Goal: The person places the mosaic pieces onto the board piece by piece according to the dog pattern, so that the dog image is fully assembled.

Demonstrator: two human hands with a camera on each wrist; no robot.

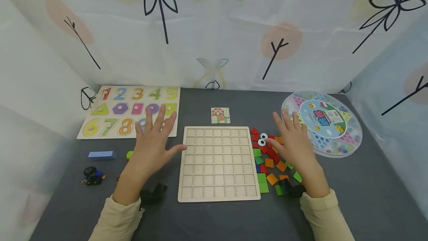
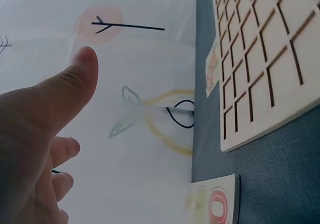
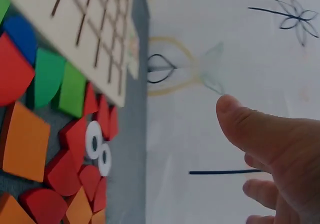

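A wooden grid board (image 1: 219,164) lies in the middle of the dark table, its square cells bare. To its left, my left hand (image 1: 152,150) hovers with fingers spread, the thumb tip overlapping the board's left edge in the head view. On the other side my right hand (image 1: 295,144) is held out over coloured tiles, fingers spread and holding nothing. Those tiles include red pieces (image 3: 62,174), orange pieces (image 3: 25,141), green pieces (image 3: 72,88) and a blue piece (image 3: 20,36). Two eye tiles (image 1: 262,139) lie among the red ones. A small pattern card (image 1: 220,115) sits behind the board.
At the back left lies a number and shape puzzle board (image 1: 110,122). A round clear case (image 1: 322,124) with a printed label stands at the back right. A blue block (image 1: 101,155), a toy figure (image 1: 93,176) and a small green object (image 1: 129,154) are at the left. Printed cloth surrounds the table.
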